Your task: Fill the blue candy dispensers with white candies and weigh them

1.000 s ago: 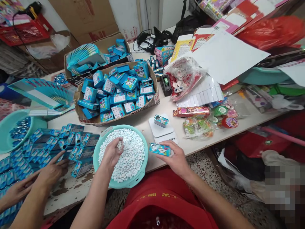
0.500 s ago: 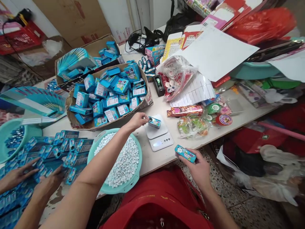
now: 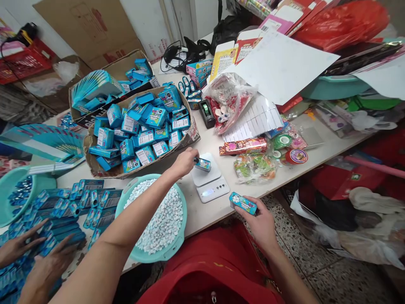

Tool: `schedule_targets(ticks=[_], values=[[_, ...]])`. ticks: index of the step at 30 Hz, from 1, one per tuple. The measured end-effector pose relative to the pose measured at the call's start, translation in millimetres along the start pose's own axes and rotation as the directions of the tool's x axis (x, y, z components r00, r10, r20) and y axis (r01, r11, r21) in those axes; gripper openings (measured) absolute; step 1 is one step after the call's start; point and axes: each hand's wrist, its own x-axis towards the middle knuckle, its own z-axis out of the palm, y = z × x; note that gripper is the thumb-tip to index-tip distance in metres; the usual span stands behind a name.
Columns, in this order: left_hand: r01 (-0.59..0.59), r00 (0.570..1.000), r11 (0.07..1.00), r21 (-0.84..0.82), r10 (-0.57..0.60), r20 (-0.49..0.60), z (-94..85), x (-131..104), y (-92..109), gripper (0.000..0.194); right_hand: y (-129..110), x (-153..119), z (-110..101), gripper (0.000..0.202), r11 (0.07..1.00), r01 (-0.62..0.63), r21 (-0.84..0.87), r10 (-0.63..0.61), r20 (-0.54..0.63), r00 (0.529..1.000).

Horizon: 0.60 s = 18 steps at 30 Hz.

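From my end, I judge the step in hand to be portioning white candies (image 3: 167,219) into little blue tins and checking them on the kitchen scale (image 3: 205,179). The left hand (image 3: 186,162) is at the left end of the first tin (image 3: 204,165), which lies on the scale's platform, over its dark opening; its fingers are drawn close together in a narrow pinch, but whether they grip the tin, hold a candy or merely hover I cannot tell. The right hand (image 3: 261,219) has its thumb and fingers wrapped around the second tin (image 3: 243,203), off the table's front edge, with white candies showing in its open end. As I read it, the next move calls for careful fingers at the first tin, then a hand kept off the platform so the reading can be trusted (the display is lit, though I can't make out its figures from here), while the second tin is kept from tipping out its candies. The turquoise bowl (image 3: 179,240) of candies sits beside the scale, beneath the left forearm; at far left, a co-worker's hands (image 3: 50,259) are among rows of blue tins.
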Motion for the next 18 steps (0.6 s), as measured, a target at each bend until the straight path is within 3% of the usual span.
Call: schedule_targets(ticks=[3, 5, 7, 9, 11, 14, 18], values=[[-0.007, 0.999, 0.998, -0.067, 0.004, -0.043, 0.7, 3, -1, 0.022, 0, 1, 2, 0.044, 1.0, 0.009, 0.005, -0.009, -0.005, 1.0], [0.036, 0.995, 0.973, -0.229, -0.057, -0.085, -0.4, 5, -1, 0.015, -2, 1, 2, 0.043, 1.0, 0.02, 0.003, -0.02, -0.009, 1.0], [0.109, 0.981, 0.858, -0.502, -0.176, -0.087, -4.7, -1, -4, 0.008, -4, 1, 2, 0.042, 1.0, 0.028, -0.003, -0.028, -0.013, 1.0], [0.15, 0.958, 0.658, -0.738, -0.281, -0.056, -11.3, -17, -10, 0.009, -4, 0, 2, 0.042, 0.999, 0.04, -0.006, -0.04, -0.023, 0.999], [0.157, 0.936, 0.544, -0.825, -0.347, -0.051, -16.9, -47, -20, 0.016, -2, 0, 1, 0.042, 0.999, 0.046, -0.006, -0.047, -0.035, 0.998], [0.236, 0.897, 0.646, -0.726, -0.432, -0.092, -13.8, -105, -43, 0.02, 3, 0, -1, 0.043, 0.999, 0.035, -0.018, -0.036, -0.045, 0.998], [0.398, 0.85, 0.753, -0.523, -0.518, -0.099, 13.6, -168, -69, 0.024, 6, 1, -2, 0.044, 0.999, 0.021, -0.036, -0.022, -0.049, 0.999]])
